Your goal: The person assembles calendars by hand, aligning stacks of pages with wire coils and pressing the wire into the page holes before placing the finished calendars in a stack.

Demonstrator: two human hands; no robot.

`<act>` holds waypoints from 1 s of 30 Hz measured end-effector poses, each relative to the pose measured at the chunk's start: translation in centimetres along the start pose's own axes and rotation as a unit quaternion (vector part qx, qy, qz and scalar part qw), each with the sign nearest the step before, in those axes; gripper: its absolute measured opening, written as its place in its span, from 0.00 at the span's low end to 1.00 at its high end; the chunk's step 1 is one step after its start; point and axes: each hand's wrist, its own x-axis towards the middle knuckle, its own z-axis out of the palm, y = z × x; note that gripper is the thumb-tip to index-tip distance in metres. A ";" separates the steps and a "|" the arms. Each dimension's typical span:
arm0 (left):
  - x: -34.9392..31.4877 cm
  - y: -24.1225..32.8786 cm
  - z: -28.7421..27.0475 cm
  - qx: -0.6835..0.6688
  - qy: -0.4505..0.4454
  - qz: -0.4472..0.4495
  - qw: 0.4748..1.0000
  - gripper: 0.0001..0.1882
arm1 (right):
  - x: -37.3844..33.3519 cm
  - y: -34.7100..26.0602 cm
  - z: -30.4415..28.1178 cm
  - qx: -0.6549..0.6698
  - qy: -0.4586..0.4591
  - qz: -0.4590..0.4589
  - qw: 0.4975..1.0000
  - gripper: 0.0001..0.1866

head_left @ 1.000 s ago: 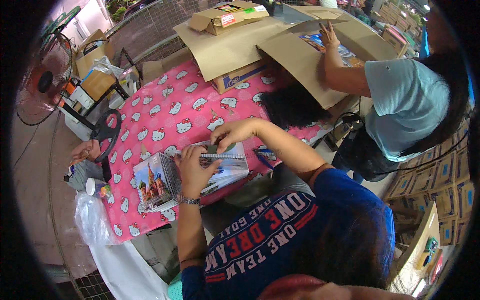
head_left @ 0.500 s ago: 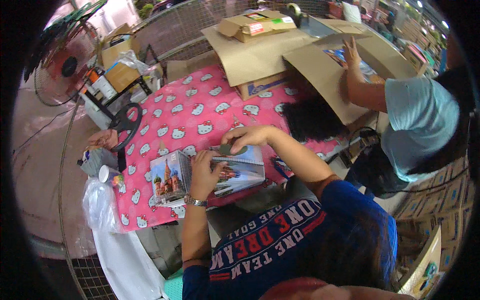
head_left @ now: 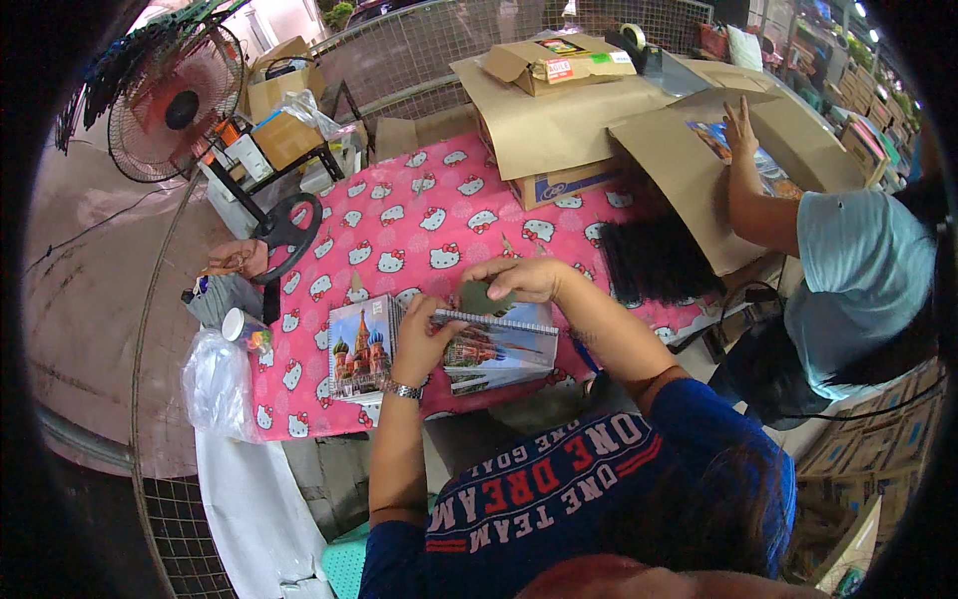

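With my right hand (head_left: 524, 281) I grip a dark green, flat, rounded piece (head_left: 486, 298) against the top of a spiral-bound notebook (head_left: 514, 344) that has a building on its cover. My left hand (head_left: 424, 337) pinches the left end of that notebook's wire binding. Several more notebooks lie under it, slightly fanned. Left of my left hand is a second stack of spiral notebooks (head_left: 359, 349), with colourful domes on the top cover. What kind of thing the green piece is, I cannot tell.
A pink patterned cloth (head_left: 399, 220) covers the table. Black wire spirals (head_left: 654, 260) lie to the right. Behind them are cardboard boxes (head_left: 569, 185); a co-worker (head_left: 858, 240) reaches into an open carton (head_left: 669, 150). A white cup (head_left: 244, 329) and a fan (head_left: 180, 110) are left.
The whole view has shifted, so the table appears further right. Both hands stay at the notebook's binding, and the green piece shows more fully in my right hand.
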 end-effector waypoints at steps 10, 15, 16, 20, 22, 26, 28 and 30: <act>0.6 1.8 1.1 -0.060 -0.017 -0.005 0.998 0.15 | -0.4 0.0 -0.8 -0.302 0.120 0.083 0.942 0.25; 0.3 0.3 2.6 -0.070 0.062 -0.021 0.995 0.13 | -3.5 3.6 -7.5 -0.254 0.429 0.149 0.854 0.28; -0.2 -0.9 2.8 -0.090 0.086 -0.036 0.992 0.13 | -4.2 4.4 -7.8 -0.345 0.518 0.207 0.755 0.28; -1.3 0.7 3.2 -0.199 0.104 -0.121 0.967 0.11 | -12.1 13.8 -11.8 -0.502 0.615 0.202 0.573 0.37; -1.7 0.9 2.7 -0.162 0.116 -0.128 0.972 0.11 | -13.1 15.8 -9.8 -0.496 0.625 0.094 0.596 0.43; -2.3 0.5 3.6 -0.122 0.162 -0.144 0.969 0.11 | -13.8 19.7 -3.0 -0.586 0.606 0.106 0.527 0.42; -2.5 -0.2 4.1 -0.138 0.205 -0.138 0.959 0.12 | -14.1 21.3 0.5 -0.696 0.468 0.231 0.493 0.41; -1.8 2.1 3.5 -0.104 0.211 -0.103 0.967 0.13 | -15.5 22.5 1.5 -0.727 0.452 0.194 0.479 0.37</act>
